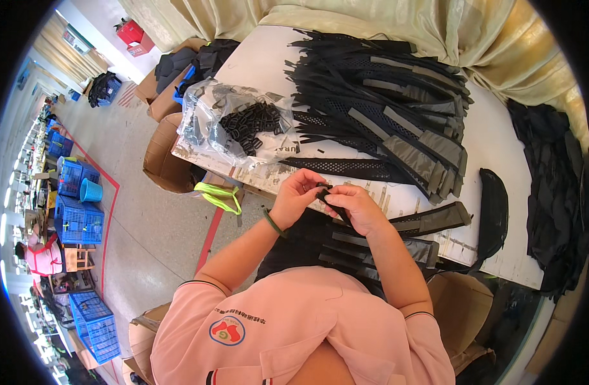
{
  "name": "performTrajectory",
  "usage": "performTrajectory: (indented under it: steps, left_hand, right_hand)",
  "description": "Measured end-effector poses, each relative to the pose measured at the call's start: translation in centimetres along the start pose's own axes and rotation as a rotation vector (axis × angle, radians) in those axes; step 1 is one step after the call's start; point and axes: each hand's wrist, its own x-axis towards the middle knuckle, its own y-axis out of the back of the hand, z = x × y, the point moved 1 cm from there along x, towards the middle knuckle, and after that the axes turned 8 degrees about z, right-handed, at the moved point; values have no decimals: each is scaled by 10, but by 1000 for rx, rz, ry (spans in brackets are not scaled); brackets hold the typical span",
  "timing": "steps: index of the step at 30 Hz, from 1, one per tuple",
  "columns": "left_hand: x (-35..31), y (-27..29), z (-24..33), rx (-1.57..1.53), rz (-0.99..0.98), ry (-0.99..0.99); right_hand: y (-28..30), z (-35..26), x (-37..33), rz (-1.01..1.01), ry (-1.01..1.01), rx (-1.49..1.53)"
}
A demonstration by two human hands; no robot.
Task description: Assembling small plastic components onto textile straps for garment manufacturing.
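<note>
White counter (500,147) carries a pile of black straps (384,109). At its near edge, both hands meet on one small black buckle (322,190): the left hand (295,196) pinches it from the left, the right hand (357,208) grips its strap (338,212), which runs down-right.

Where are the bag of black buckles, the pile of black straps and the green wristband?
bag of buckles (243,125), head view, on the buckles inside.
pile of straps (384,109), head view, middle of the heap.
wristband (273,223), head view, on the band.

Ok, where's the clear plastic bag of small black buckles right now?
The clear plastic bag of small black buckles lies at the white table's left end, beside the black strap pile.
</note>
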Motion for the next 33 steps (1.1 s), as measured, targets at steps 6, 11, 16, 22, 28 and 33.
performTrajectory:
  steps: [6, 11, 16, 22, 28, 33]
  left_hand:
    - [-2, 0, 2, 30, -43, -57]
    - [-6, -8, 4, 106, -33, -203]
    - [-11, -13, 7, 145, -6, -288]
    - [-11, -14, 9, 465, 28, -490]
    - [-13, -13, 7, 263, 48, -395]
    - [-16, -8, 4, 252, -41, -292]
  right_hand:
    - [2, -1, -4, 2, 16, 115]
    - [-1, 1, -6, 85, 81, 163]
    - [-4, 1, -9, 102, 132, 211]
    - [-6, 4, -10, 115, 231, 159]
    - [-8, -5, -17, 102, 265, -17]
    - [0, -8, -17, -3, 243, -151]
